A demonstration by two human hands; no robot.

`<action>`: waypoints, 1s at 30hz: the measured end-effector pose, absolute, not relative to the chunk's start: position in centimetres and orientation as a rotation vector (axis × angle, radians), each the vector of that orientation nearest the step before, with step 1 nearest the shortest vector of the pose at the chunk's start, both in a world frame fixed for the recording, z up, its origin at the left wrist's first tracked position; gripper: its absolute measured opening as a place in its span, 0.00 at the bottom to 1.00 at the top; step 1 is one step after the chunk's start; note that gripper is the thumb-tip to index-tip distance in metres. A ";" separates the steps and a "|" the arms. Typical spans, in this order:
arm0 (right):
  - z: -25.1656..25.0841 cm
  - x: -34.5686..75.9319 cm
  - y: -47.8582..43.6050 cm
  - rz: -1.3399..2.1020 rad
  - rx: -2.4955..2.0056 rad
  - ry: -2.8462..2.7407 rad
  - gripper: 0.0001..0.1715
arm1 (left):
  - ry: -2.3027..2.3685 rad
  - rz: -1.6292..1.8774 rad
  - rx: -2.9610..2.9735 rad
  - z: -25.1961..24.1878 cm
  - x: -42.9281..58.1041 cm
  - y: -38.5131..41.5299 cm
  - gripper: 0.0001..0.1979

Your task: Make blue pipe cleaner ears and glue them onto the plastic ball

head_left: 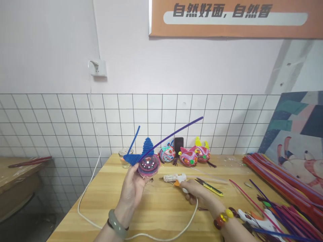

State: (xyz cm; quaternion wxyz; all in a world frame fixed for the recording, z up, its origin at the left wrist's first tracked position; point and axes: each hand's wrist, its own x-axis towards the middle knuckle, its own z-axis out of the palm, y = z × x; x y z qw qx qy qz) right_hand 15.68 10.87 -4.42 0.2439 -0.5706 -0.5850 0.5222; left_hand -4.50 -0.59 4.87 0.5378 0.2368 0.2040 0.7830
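My left hand (135, 185) grips a clear round ball (148, 166) partly wrapped in pink and purple pipe cleaner. Two blue coiled pipe-cleaner fins (148, 146) stand out from its top and left side. From the ball a long purple pipe cleaner (180, 129) reaches up to the right, and a short blue end sticks up at the left. My right hand (193, 191) is closed around the handle of a white hot glue gun (174, 178) with an orange trigger. The gun's nozzle points left, below and to the right of the ball, apart from it.
Finished pipe-cleaner fish (188, 158), a phone (179, 145) and a glass jar (125, 163) stand along the wall. A yellow utility knife (210, 187) lies right of the glue gun. Pipe-cleaner bundles (285, 181) and a second glue gun (262, 220) fill the right side. A white cord (87, 216) loops across the front.
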 end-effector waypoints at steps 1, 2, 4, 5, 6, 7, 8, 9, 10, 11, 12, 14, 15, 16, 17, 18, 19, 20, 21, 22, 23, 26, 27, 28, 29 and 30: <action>-4.3 15.7 10.5 1.481 -1.560 -1.566 0.15 | 0.477 1.856 0.568 4.8 -4.5 -0.6 0.12; -4.0 15.8 10.0 1.504 -1.554 -1.549 0.15 | 0.474 1.849 0.572 4.8 -4.5 -0.6 0.12; -3.2 16.1 9.0 1.476 -1.449 -1.522 0.11 | 0.476 1.837 0.589 4.6 -4.5 -0.6 0.12; -2.7 16.2 8.5 1.444 -1.373 -1.507 0.10 | 0.478 1.835 0.604 4.5 -4.4 -0.6 0.13; -2.2 16.4 8.0 1.405 -1.290 -1.490 0.10 | 0.482 1.835 0.622 4.3 -4.3 -0.6 0.13; -1.7 16.6 7.5 1.368 -1.208 -1.474 0.13 | 0.487 1.836 0.641 4.2 -4.3 -0.6 0.14; -1.2 16.8 7.1 1.335 -1.137 -1.462 0.16 | 0.493 1.836 0.658 4.1 -4.2 -0.6 0.14; -0.8 16.9 6.7 1.308 -1.082 -1.451 0.17 | 0.498 1.836 0.673 4.0 -4.1 -0.6 0.15; -0.4 17.0 6.4 1.290 -1.040 -1.443 0.17 | 0.504 1.832 0.687 3.9 -4.1 -0.6 0.15; -0.2 17.1 6.1 1.280 -1.008 -1.435 0.16 | 0.510 1.827 0.699 3.9 -4.0 -0.6 0.16; 0.0 17.2 5.9 1.279 -0.979 -1.423 0.16 | 0.515 1.821 0.712 3.8 -4.0 -0.6 0.16; 0.2 17.3 5.6 1.275 -0.927 -1.402 0.17 | 0.526 1.817 0.736 3.7 -3.9 -0.6 0.18; 0.3 17.5 5.5 1.266 -0.909 -1.399 0.18 | 0.533 1.817 0.749 3.7 -3.9 -0.6 0.19; 0.5 17.7 5.3 1.251 -0.899 -1.404 0.18 | 0.539 1.819 0.760 3.6 -3.9 -0.6 0.19; 0.8 17.9 5.2 1.230 -0.898 -1.420 0.19 | 0.546 1.819 0.771 3.6 -3.9 -0.6 0.20; 1.2 18.2 5.0 1.205 -0.904 -1.444 0.20 | 0.553 1.816 0.781 3.6 -3.9 -0.7 0.20; 1.6 18.6 4.7 1.180 -0.913 -1.474 0.21 | 0.560 1.811 0.794 3.6 -3.8 -0.7 0.20; 2.1 19.0 4.4 1.156 -0.920 -1.514 0.22 | 0.563 1.804 0.810 3.6 -3.8 -0.8 0.20; 2.6 19.3 4.1 1.128 -0.919 -1.556 0.23 | 0.562 1.798 0.829 3.6 -3.8 -0.8 0.19; 3.1 19.6 3.9 1.103 -0.908 -1.610 0.24 | 0.557 1.793 0.849 3.7 -3.8 -0.9 0.19; 3.5 19.8 3.6 1.081 -0.885 -1.668 0.26 | 0.554 1.790 0.868 3.7 -3.8 -1.0 0.19; 4.0 20.1 3.0 1.058 -0.828 -1.771 0.30 | 0.570 1.795 0.903 3.9 -3.8 -1.2 0.19; 4.0 20.0 2.8 1.061 -0.821 -1.771 0.29 | 0.580 1.794 0.913 4.0 -3.8 -1.2 0.20; 3.9 19.9 2.7 1.066 -0.818 -1.756 0.28 | 0.588 1.790 0.926 4.0 -3.8 -1.3 0.20; 3.9 19.7 2.5 1.068 -0.820 -1.726 0.26 | 0.593 1.783 0.941 4.1 -3.8 -1.3 0.20; 3.8 19.5 2.3 1.064 -0.821 -1.681 0.25 | 0.593 1.778 0.954 4.1 -3.8 -1.3 0.20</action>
